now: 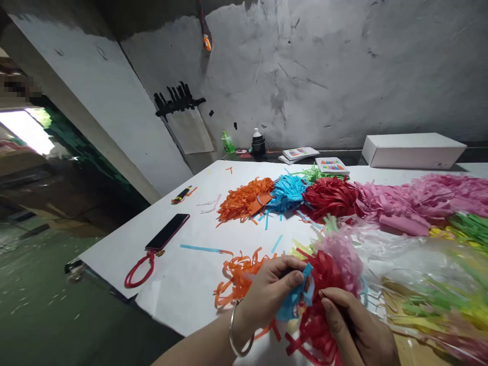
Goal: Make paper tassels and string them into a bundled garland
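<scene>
My left hand (267, 287), with a bangle at the wrist, pinches a blue tissue-paper tassel (292, 304) between thumb and fingers. Close by on the right, my right hand (356, 323) is closed in a pinch beside a red paper tassel (324, 272); whatever lies between its fingertips is too small to make out. An orange fringed tassel (242, 274) spreads out left of my left hand. Behind my right hand is a pink tassel (341, 254), and strands of red paper hang below both hands.
Fringed paper bunches in orange (244, 201), blue (287, 193), red (331, 197) and pink (396, 203) line the white table (190, 274). Clear plastic bags (434, 269) lie at right. A phone (168, 231), a box cutter (181, 195) and a white box (414, 150) also rest there.
</scene>
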`<action>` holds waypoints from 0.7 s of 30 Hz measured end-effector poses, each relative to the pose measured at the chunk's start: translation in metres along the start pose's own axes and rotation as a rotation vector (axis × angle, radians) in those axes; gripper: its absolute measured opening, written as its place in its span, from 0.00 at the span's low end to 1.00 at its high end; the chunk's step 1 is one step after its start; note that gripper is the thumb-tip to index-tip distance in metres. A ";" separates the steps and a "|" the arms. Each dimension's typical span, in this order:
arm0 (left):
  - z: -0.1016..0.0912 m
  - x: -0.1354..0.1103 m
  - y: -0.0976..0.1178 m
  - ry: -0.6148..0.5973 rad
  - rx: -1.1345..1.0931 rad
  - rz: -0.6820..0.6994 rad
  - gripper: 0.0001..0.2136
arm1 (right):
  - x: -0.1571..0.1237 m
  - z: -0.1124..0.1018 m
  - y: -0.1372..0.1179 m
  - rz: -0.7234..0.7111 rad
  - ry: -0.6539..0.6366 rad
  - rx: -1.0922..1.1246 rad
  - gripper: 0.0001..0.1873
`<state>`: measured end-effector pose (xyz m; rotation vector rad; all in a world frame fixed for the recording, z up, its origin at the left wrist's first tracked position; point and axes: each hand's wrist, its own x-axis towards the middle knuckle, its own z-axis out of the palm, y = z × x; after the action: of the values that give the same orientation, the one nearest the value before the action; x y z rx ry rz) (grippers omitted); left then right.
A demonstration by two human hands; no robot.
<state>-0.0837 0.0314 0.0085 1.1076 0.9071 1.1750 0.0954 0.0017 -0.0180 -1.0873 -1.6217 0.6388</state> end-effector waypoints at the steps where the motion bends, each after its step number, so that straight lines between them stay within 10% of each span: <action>1: 0.005 -0.003 -0.005 0.008 -0.108 -0.049 0.16 | 0.001 0.001 -0.002 0.000 -0.009 0.014 0.12; 9: 0.018 -0.008 -0.019 0.074 -0.471 -0.193 0.15 | -0.001 0.001 -0.003 0.029 -0.013 0.021 0.10; 21: 0.016 -0.010 -0.026 0.088 -0.294 -0.085 0.14 | -0.001 -0.002 0.001 -0.081 -0.058 -0.097 0.13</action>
<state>-0.0646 0.0177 -0.0128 0.7792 0.8094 1.2481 0.0972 0.0006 -0.0189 -1.0760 -1.7528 0.5472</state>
